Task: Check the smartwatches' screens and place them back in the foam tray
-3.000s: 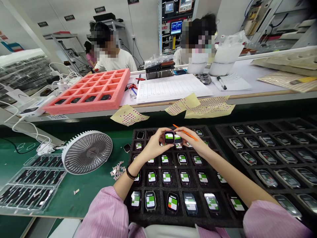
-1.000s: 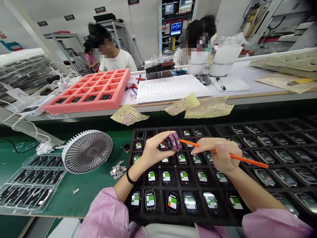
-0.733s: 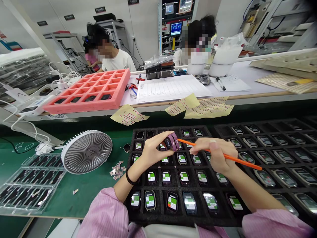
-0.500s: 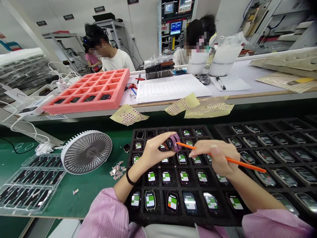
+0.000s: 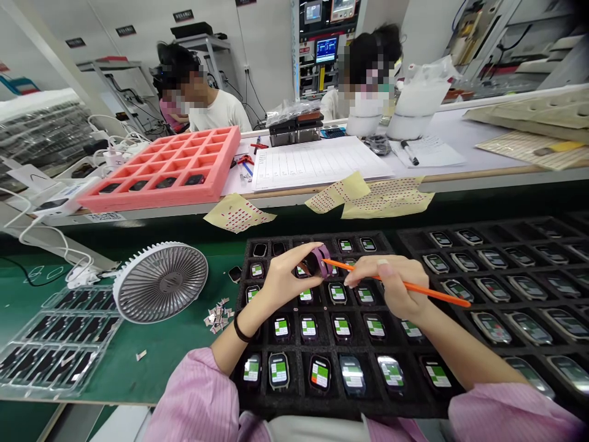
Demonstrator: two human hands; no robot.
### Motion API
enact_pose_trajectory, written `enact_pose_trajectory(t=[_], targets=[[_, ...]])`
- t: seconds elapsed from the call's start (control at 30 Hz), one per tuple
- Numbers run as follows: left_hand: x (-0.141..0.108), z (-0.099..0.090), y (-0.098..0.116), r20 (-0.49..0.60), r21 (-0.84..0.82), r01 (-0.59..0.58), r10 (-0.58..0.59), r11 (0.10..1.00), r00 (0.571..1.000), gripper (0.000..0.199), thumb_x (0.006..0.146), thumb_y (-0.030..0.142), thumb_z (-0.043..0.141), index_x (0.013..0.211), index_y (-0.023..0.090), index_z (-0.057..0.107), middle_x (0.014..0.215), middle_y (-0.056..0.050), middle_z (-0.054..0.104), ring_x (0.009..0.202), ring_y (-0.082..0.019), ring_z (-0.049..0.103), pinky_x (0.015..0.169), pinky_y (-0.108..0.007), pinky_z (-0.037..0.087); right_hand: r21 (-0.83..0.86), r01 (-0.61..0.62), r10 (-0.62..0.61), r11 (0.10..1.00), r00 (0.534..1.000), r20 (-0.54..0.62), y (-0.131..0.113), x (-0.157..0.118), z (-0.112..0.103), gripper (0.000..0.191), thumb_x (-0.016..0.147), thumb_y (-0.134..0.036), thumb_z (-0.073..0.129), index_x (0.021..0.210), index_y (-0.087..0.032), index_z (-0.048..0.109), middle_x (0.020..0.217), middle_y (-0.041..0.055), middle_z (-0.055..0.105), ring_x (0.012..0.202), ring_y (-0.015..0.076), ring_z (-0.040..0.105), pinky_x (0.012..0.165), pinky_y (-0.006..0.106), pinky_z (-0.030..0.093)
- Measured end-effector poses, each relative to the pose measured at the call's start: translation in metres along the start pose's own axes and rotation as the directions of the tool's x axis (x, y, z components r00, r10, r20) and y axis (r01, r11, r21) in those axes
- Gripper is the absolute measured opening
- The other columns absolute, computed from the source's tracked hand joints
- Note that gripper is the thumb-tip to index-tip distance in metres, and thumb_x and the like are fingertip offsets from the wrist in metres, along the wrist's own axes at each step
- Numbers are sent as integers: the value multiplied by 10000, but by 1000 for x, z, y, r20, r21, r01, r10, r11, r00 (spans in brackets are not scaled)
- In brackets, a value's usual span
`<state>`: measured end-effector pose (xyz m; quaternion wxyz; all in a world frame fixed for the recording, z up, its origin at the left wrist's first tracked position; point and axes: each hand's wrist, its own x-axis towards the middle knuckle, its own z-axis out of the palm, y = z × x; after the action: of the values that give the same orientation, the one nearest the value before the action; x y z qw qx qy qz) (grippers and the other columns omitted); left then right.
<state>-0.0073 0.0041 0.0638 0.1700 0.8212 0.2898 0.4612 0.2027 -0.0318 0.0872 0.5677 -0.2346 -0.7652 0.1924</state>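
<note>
My left hand (image 5: 286, 277) grips a purple smartwatch case (image 5: 323, 260) on edge between thumb and fingers, above a black foam tray (image 5: 294, 393). An orange stick (image 5: 437, 294), thin and pointed, is pinched in my right hand (image 5: 396, 283). Its tip meets the side of the purple case, or sits very close to it; I cannot tell which. Below both hands, rows of smartwatches with lit green-and-white screens, such as one watch (image 5: 320, 373), lie in the tray's compartments. Part of the case is hidden by my left fingers.
A second black tray (image 5: 494, 319) of watches lies right. Left are a round fan (image 5: 161, 282), small loose pieces (image 5: 219, 315) and a clear plastic tray (image 5: 59, 334). A pink foam tray (image 5: 161, 199) and papers (image 5: 317, 166) occupy the shelf. Two co-workers sit beyond.
My right hand has shifted slightly left with the orange stick, which lies at a flatter angle. The purple case in my left hand has turned a little, showing less of its face.
</note>
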Motion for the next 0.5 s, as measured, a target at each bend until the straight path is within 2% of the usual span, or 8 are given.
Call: enact_pose_trajectory(t=[0.07,0.13,0.2,0.27,0.33,0.4,0.5], targets=[[1,0,0,27,-22,53,-52,998,998,522,723,141,718,1227,198,596,1152,-77,695,828,-158,702,635,-228,599,39,-51,52,998,998,-45,5,-1,-1,450,1009,-329,324,875,-211,737,676,23,734,627,171,703,639,313,566],[2,0,0,38,-17,90,-90,996,995,523,716,125,713,1221,195,597,1169,-88,679,792,-147,692,600,-217,589,65,-171,178,983,976,-126,13,0,1,450,1002,-388,340,839,-207,718,729,33,750,696,189,722,717,341,572],[1,1,-2,32,19,109,-109,994,993,519,709,112,712,1209,191,601,1218,-108,640,820,-154,680,567,-209,575,119,-367,380,923,916,-126,22,2,7,370,964,-422,445,746,-205,651,827,46,756,816,209,728,798,360,562],[0,2,-3,38,62,118,-120,991,992,494,720,110,705,1196,196,605,1222,-110,612,888,-175,666,557,-207,563,191,-536,549,822,836,-18,31,4,17,285,865,-427,620,697,-212,542,871,45,740,894,226,710,828,373,549],[-1,3,-5,51,74,123,-127,990,991,462,752,129,694,1198,210,601,1180,-96,605,911,-178,657,567,-211,562,243,-634,636,734,768,80,38,6,26,362,744,-408,752,680,-222,449,727,-2,678,764,198,688,751,349,550],[-1,4,-5,52,45,121,-123,992,991,470,780,189,706,1232,220,579,1165,-94,598,954,-186,647,593,-217,572,290,-677,675,677,727,122,41,7,31,443,681,-387,801,656,-227,388,575,-68,537,576,134,588,638,298,525],[0,4,-4,41,-39,123,-121,992,992,572,767,291,746,1294,225,532,1199,-109,586,1007,-197,630,616,-218,587,405,-702,714,586,684,153,40,10,31,454,685,-380,794,645,-222,370,585,-80,468,541,96,502,570,254,485]])
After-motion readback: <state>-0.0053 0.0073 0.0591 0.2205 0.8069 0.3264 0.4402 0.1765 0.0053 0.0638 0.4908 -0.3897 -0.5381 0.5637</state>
